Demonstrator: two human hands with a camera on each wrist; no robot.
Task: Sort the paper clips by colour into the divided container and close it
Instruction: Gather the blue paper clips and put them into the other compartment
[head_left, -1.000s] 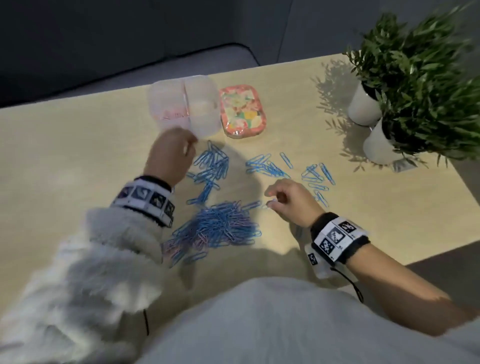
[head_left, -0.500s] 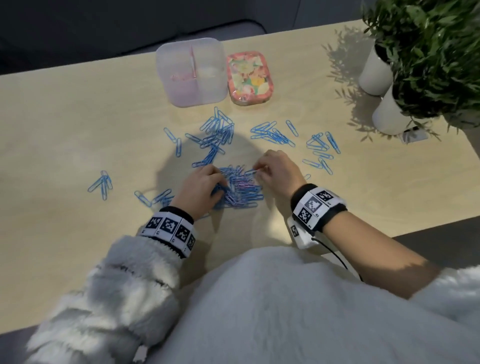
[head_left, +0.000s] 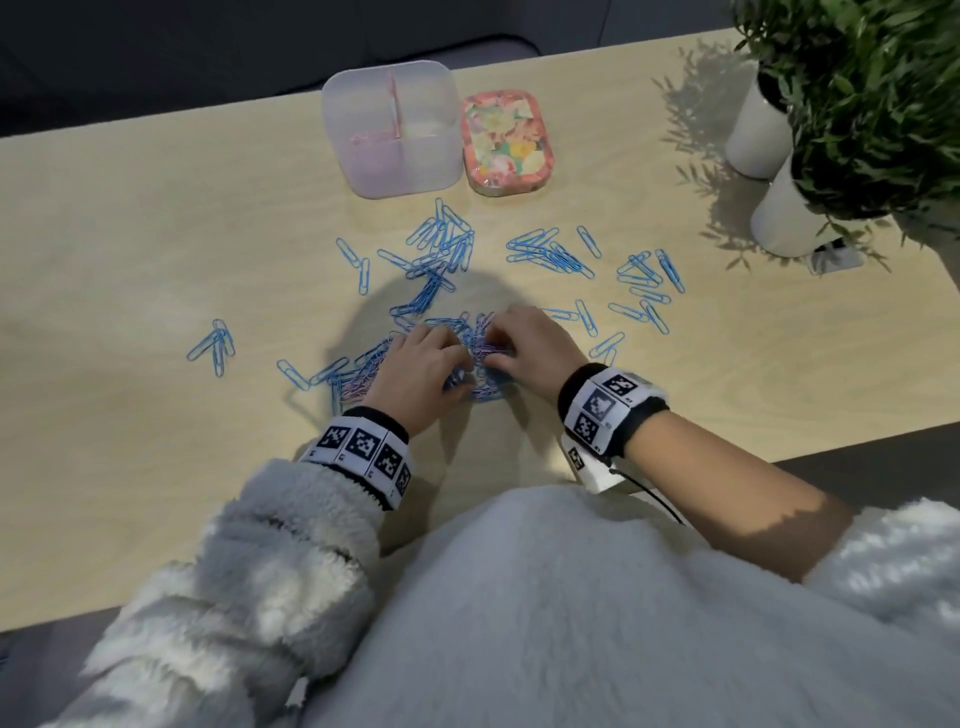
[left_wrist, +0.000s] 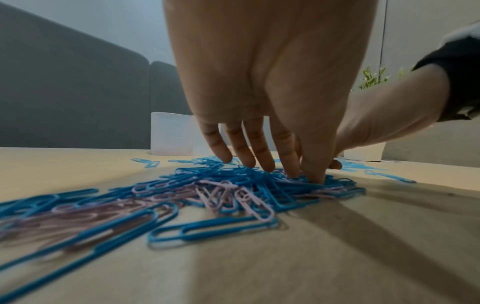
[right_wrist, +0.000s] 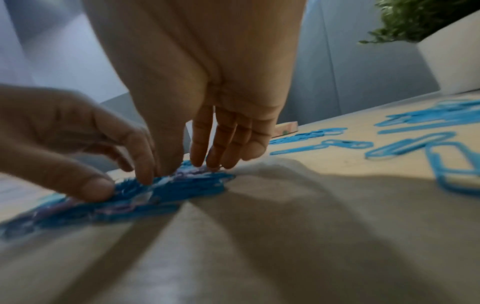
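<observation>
Paper clips (head_left: 470, 358), blue mixed with pink, are heaped on the table (head_left: 130, 249) at its near edge, with loose blue ones scattered beyond. The heap is touched by the left hand (head_left: 422, 370) and the right hand (head_left: 524, 340), fingers straight and spread, nothing gripped. Further back, the divided container (head_left: 390, 130) is left uncovered beside its flowered lid (head_left: 506, 143).

table (head_left: 156, 218) – pale matt wood | paper clips (left_wrist: 207, 230) – glossy coated | container (head_left: 395, 161) – frosted plastic
</observation>
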